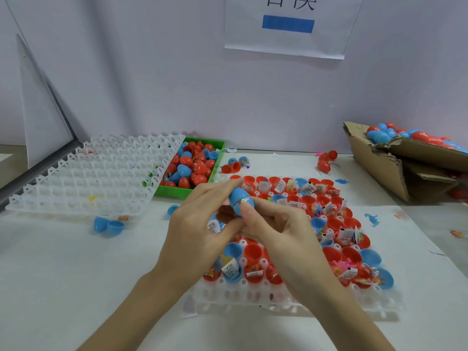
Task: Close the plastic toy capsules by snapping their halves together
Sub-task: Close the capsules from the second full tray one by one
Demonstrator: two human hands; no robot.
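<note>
blue egg-shaped plastic capsule [241, 201] lying tilted between left hand [200, 224] and right hand [276, 226], both pinching it, pressing halves along its long axis.

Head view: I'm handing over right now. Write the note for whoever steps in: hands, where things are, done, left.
Left hand and right hand: both grip one blue plastic egg capsule above the tray; foil shows at its seam, so it looks not fully snapped.
White plastic grid tray in front: open red and blue halves, most with toys and paper slips.
Green plastic bin behind: loose halves and capsules.
Torn cardboard box, far right: closed capsules.
Empty white grid tray, left.
Left: finish this capsule, then the tray's open halves.
</note>
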